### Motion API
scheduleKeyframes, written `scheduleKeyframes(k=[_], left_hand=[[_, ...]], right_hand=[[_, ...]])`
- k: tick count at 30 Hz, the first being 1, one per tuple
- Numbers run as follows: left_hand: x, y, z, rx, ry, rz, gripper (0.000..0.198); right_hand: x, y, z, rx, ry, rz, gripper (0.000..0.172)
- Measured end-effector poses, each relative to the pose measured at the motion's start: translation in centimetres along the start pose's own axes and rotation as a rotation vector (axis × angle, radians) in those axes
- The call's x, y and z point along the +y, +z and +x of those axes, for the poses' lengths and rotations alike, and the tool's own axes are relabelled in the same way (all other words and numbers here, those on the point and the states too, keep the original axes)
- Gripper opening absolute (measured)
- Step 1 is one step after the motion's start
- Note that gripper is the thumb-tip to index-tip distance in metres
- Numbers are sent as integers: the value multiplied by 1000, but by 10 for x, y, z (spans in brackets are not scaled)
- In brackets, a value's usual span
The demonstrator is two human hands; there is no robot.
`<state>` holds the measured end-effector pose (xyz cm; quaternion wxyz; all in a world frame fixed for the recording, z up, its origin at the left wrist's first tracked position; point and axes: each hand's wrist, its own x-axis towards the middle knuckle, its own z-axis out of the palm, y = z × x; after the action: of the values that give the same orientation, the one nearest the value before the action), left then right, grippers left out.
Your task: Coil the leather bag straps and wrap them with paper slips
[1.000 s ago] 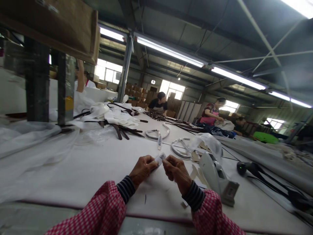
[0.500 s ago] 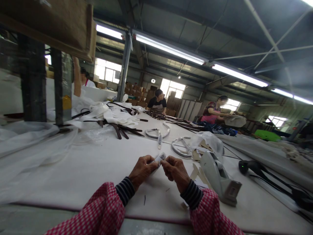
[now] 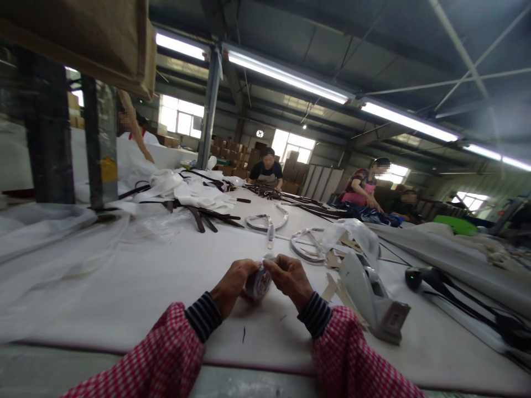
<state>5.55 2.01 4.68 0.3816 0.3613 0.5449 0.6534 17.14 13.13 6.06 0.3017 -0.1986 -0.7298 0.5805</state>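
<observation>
while the left hand (image 3: 234,284) and right hand (image 3: 288,276) meet above the white-covered desk (image 3: 145,287), a clear-wrapped coil (image 3: 258,284) sits between them, its spiral side turned towards the camera. left hand: fingers curled nearly closed, gripping the coil's left edge. right hand: thumb and forefinger pinched at the coil's top, other fingers folded in. coil's lower edge touching the desk or not: cannot tell.

risks, as judged: the coil may spring open if the right hand's pinch slips, since the wrap looks slick and finger pressure seems to hold the turns. uneven squeezing by the left hand could push inner turns out sideways. the grey tape dispenser (image 3: 378,314) stands near the checked right sleeve (image 3: 344,342); a wide elbow swing could knock it or scatter the card strips (image 3: 331,288) beside it. 1 wrapped loop (image 3: 270,235) lies beyond the hands; a long reach could snag it.
</observation>
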Motion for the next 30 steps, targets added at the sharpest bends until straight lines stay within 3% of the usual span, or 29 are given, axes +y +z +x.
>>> scheduleKeyframes(k=[5, 13, 18, 22, 24, 27, 30], left_hand=[[-2, -1, -1, -15, -67, -70, 43], [-1, -2, 3, -46, -150, -151, 39], [1, -2, 3, -56, -160, -159, 39], [3, -2, 3, -45, -148, -145, 39], [3, -2, 3, -33, -146, -135, 40], [2, -2, 3, -11, -143, -116, 41], [-3, -3, 4, -1, -118, -103, 42]], right_hand=[[2, 0, 5, -30, 91, 44, 51], [16, -1, 1, -54, 113, 168, 46], [21, 1, 0, -55, 76, 179, 44], [24, -3, -3, -54, 27, 85, 32], [19, -11, -4, -6, -51, -69, 23], [2, -23, -7, 149, -354, -421, 8], [-15, -28, -12, 81, -658, -724, 10]])
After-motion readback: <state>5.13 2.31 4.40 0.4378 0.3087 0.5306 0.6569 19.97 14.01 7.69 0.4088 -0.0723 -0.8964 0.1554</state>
